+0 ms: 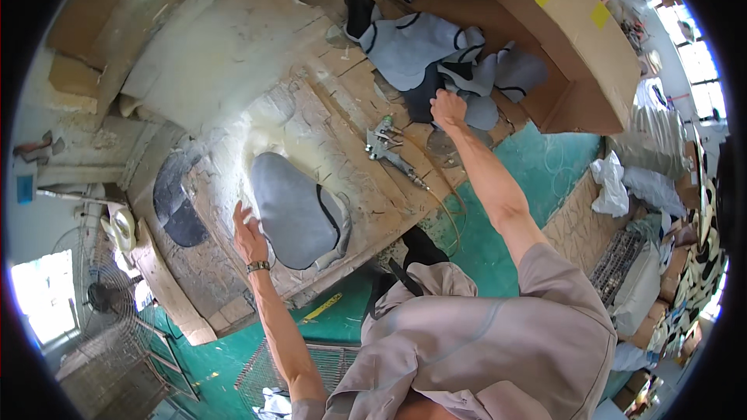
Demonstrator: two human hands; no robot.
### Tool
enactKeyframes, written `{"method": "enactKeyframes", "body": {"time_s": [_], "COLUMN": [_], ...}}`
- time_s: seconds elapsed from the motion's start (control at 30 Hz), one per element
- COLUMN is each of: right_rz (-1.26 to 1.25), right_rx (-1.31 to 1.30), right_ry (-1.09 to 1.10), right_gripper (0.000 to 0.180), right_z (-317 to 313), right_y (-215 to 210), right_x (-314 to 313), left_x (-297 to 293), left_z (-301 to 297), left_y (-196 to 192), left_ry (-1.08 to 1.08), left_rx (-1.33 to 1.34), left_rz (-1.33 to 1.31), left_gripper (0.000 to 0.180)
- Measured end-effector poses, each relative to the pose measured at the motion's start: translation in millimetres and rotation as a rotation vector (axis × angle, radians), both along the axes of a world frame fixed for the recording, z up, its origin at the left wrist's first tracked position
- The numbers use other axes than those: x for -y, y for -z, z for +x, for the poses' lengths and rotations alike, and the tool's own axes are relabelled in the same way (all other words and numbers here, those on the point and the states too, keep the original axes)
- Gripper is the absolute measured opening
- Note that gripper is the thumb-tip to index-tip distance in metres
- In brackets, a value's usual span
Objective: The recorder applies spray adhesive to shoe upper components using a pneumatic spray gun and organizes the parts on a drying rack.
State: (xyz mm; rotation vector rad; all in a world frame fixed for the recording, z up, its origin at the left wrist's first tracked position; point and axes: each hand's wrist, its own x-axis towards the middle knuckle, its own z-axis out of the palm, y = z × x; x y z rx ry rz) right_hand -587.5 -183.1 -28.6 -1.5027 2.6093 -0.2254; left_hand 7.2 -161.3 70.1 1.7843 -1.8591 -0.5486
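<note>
Panel of grey fabric, rounded (292,206), lies on cardboard-covered tabletop (377,206), 8 o'clock; left hand (250,241) beside it, fingers spread. Right hand (449,109) curled at black-edged grey fabric pile (412,43), 1 o'clock, grip unclear. Likely piece pickup; next needs secure pinch.

Over to the left, a big caged fan (99,296) stands near a bright window (44,295); white plastic bags (608,183) lie off right, a wire rack (323,359) low by the green floor (572,157)

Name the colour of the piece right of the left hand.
A mostly grey piece, best in head view.
</note>
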Motion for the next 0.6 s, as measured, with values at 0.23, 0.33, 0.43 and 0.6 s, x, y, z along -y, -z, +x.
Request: {"method": "enactKeyframes", "body": {"time_s": [0.23, 0.33, 0.43, 0.6], "right_rz": [-0.168, -0.267, -0.202, -0.074], "right_rx": [-0.084, 0.210, 0.742, 1.158], "right_ry": [-0.205, -0.223, -0.202, -0.467], "right_gripper": [0.036, 0.035, 0.038, 0.039], "right_z": [31, 67, 113, 186], "right_y": [-120, -191, -258, -327], "right_x": [-5, -15, -45, -96], "left_x": [-52, -83, -97, -93], "left_z": [-61, -101, -136, -151], "left_y": [-84, -93, -96, -44], "left_ry": [0.011, 0.108, 0.311, 0.278], "left_rx": [-0.260, -0.463, -0.583, -1.351], "left_rz": [-0.206, -0.070, 0.067, 0.253], "left_gripper": [0.036, 0.043, 0.086, 0.115]}}
